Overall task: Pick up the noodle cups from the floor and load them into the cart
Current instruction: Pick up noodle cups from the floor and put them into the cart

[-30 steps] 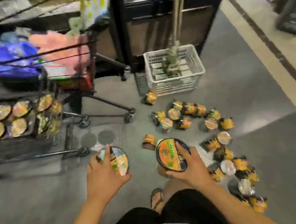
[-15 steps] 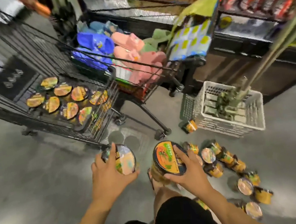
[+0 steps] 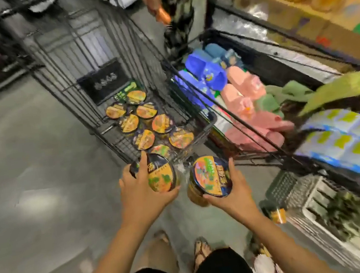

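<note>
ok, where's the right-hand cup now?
Head view, centre: noodle cup in the right hand, beside the left hand and its cup, just short of the cart.

One wide-angle camera, worn on the person's head, looks forward and steeply down from standing height. The wearer's feet on the floor (image 3: 31, 178) sit at the near bottom edge, almost straight below the lens. Both forearms run up from that edge to mid-frame. There the left grip (image 3: 140, 192) holds the left cup (image 3: 161, 175) and the right grip (image 3: 232, 195) holds the right cup (image 3: 212, 178), both close to the camera. Just beyond, the cart (image 3: 87, 63) is seen from above, its inside open to view. The far shelves at the top are small and blurred, and straight lines bow toward the frame edges.
</note>
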`<state>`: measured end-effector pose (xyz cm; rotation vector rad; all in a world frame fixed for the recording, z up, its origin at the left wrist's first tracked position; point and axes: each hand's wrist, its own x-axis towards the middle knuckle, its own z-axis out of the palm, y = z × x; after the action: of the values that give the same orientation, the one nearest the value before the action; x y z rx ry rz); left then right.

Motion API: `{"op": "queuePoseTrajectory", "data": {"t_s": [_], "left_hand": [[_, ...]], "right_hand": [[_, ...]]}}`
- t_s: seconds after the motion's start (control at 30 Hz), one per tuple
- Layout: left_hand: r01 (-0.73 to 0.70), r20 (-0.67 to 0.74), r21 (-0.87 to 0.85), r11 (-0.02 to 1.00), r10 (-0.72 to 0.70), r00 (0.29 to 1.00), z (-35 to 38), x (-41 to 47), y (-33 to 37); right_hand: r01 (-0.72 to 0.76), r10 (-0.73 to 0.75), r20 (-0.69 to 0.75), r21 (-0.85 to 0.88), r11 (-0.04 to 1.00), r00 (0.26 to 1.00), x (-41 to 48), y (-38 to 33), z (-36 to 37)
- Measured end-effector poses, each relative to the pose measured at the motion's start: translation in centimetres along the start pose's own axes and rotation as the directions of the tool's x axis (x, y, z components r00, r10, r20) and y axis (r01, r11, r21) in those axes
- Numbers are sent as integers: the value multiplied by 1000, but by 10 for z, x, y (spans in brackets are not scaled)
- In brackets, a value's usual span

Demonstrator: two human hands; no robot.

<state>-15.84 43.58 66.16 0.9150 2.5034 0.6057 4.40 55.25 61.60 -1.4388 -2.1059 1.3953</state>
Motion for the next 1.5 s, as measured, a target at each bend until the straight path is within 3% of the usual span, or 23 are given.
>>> {"op": "queuePoseTrajectory", "data": {"t_s": [0.13,0.27,0.57,0.77,0.93,1.1,1.23,1.5], "left_hand": [[41,-71,-21,999,-42,997,-26,58,-12],[90,-69,-29,995,-92,993,-46,145,-24],[260,60,102,960,-267,962,-50,371,-84],[329,129,200,923,-358,925,-19,472,-114],[344,127,198,918,-372,919,11,525,-130],[299,229,205,932,-342,911,37,556,-150],[201,177,225,953,-243,954,47,562,-162],[193,129,180,965,-218,967,48,565,-167]], "right_hand": [[68,-68,-13,57,996,998,60,-56,19],[36,-37,-17,-25,999,999,145,-100,51],[-63,61,-18,-111,992,998,355,-166,150],[-96,97,5,-127,987,995,466,-173,209],[-92,101,42,-176,980,994,531,-165,242],[-96,115,65,-244,965,991,569,-153,266],[-69,97,100,-251,965,990,584,-148,280],[-150,172,143,-156,976,975,587,-157,286]]}}
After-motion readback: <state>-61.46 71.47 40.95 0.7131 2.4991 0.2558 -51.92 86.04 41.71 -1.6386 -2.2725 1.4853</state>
